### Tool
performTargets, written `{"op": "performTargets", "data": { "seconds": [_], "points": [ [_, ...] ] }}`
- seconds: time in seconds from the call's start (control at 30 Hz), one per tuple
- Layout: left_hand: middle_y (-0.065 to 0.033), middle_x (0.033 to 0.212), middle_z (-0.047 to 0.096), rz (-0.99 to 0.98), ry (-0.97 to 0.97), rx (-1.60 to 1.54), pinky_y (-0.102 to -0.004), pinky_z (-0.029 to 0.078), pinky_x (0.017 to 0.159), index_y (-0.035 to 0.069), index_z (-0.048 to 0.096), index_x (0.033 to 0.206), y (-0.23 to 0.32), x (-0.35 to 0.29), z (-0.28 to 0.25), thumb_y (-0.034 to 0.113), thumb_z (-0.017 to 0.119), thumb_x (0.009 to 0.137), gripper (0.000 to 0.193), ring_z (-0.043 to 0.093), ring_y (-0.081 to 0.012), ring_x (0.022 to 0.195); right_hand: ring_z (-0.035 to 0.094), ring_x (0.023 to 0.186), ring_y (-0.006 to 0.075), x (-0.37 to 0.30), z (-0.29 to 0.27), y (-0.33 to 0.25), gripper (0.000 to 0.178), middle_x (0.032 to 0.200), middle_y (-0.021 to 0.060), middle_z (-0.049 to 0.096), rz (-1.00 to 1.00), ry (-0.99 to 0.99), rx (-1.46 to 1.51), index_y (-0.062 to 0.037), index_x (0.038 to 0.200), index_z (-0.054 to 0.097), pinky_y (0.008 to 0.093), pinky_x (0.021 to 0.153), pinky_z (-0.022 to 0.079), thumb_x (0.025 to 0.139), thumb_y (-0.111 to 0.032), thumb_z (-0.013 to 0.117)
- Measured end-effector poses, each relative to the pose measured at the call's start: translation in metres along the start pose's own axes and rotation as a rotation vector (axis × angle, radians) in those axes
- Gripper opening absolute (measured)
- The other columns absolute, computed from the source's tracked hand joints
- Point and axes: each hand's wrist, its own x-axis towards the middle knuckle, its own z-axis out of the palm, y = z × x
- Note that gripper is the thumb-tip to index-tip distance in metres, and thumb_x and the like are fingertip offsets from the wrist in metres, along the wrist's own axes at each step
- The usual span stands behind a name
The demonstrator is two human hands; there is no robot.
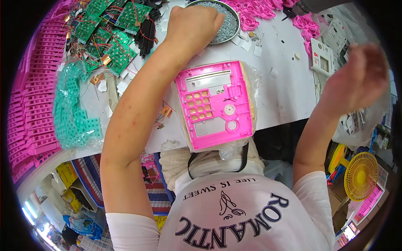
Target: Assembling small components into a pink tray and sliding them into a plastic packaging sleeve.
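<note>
A pink plastic housing (217,103) lies open side up on a padded, plastic-wrapped cushion (251,77) right in front of me. It has a keypad grid of square holes, a clear window strip and two round fittings. Beyond it, my left hand (194,27) is closed over the near left rim of a round tin (238,21) full of small silver screws (224,31). Its fingertips are hidden, so what they pinch cannot be seen. At the right, my right hand (358,81) is raised near white plastic panels (322,57), its fingers smeared by motion.
Green circuit boards (121,52) with wires are heaped at the far left, beside teal keypads (69,108) and tall stacks of pink parts (33,100). Pink rings (255,10) lie behind the tin. A dark grey object (318,5) juts in at top right. A yellow fan (361,175) stands lower right.
</note>
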Motion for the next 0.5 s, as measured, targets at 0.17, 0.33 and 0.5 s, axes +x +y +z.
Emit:
{"op": "performTargets", "data": {
  "seconds": [0.17, 0.33, 0.5],
  "points": [
    [-0.006, 0.083, 0.068, 0.173, -0.077, -0.171, -0.0439, 0.044, 0.079, 0.008, 0.066, 0.085, 0.044, -0.06, -0.045, 0.024, 0.071, 0.09, 0.017, 0.064, -0.0278, 0.078, 0.065, 0.07, 0.0187, 0.066, 0.028, 0.029, 0.042, 0.081, 0.0109, 0.067, 0.425, -0.494, 0.74, 0.0075, 0.126, 0.054, 0.0314, 0.067, 0.053, 0.095, -0.02, 0.062],
    [-0.0014, 0.086, 0.067, 0.154, -0.001, -0.339, -0.0444, 0.036, 0.091, 0.012, 0.067, 0.088, 0.072, -0.144, -0.051, 0.016, 0.075, 0.085, 0.01, 0.063, -0.0215, 0.082, 0.058, 0.075, 0.0161, 0.019, 0.034, 0.001, 0.027, 0.074, 0.0011, 0.057, 0.623, -0.735, 1.251, -0.0078, 0.114, 0.06, 0.0307, 0.069, 0.049, 0.094, -0.02, 0.072],
    [0.0006, 0.088, 0.068, 0.078, 0.049, -0.557, -0.0431, 0.036, 0.092, 0.013, 0.069, 0.093, 0.078, -0.169, -0.042, 0.012, 0.077, 0.082, 0.013, 0.064, -0.0182, 0.083, 0.047, 0.056, 0.01, -0.038, 0.022, -0.069, 0.037, 0.064, -0.0051, 0.049, 0.589, -0.489, 1.085, -0.0148, 0.117, 0.051, 0.0279, 0.055, 0.041, 0.096, -0.035, 0.073]
  ]
}}
